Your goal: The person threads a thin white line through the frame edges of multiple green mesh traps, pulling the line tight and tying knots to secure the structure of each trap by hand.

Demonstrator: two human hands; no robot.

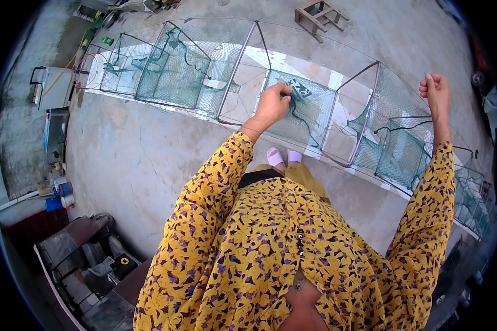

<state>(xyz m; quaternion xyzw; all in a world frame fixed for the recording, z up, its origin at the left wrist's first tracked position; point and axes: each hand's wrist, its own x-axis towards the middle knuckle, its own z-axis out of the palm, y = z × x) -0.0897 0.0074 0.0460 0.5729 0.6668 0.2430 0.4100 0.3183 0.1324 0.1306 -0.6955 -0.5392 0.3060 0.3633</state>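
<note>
Two hands: left (274,103) pinching green netting (305,117) (right (437,94) raised, curled).

From my remote seat, I could not see how much green netting (300,122) the left hand (274,103) gripped, nor whether the right hand (437,95) pinched any fine thread. The right sleeve (427,220) hid part of the mesh trap (398,154) near its right end; at far right, the view's edge cut off a red wheeled thing (477,54).
</note>
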